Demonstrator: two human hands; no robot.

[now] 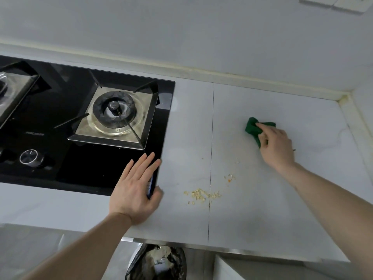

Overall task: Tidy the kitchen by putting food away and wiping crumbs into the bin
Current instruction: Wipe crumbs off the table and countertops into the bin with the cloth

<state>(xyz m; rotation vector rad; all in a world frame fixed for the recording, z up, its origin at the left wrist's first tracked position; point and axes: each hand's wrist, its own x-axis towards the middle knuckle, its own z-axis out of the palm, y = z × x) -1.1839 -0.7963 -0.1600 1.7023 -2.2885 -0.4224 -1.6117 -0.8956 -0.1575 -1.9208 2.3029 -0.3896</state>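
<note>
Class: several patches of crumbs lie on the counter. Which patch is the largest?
The crumbs at the counter seam, nearest the left hand; the other patches nearer the green cloth are sparse.

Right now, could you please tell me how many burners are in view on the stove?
2: one burner near the stove's right side, another cut off at the left edge. More may lie out of view.

The light is soft, even and a bit cool, with no hard shadows; only a faint shade sits under my left hand (135,188) and my right hand (277,146) on the pale counter (262,209). The black stove (66,168) glass shows dull reflections (no harsh glare). The wide lens bends the wall (181,33) joint and counter edge into curves. The stove's edge near my fingers smears with motion, and the bin (159,261) below looks soft
</note>
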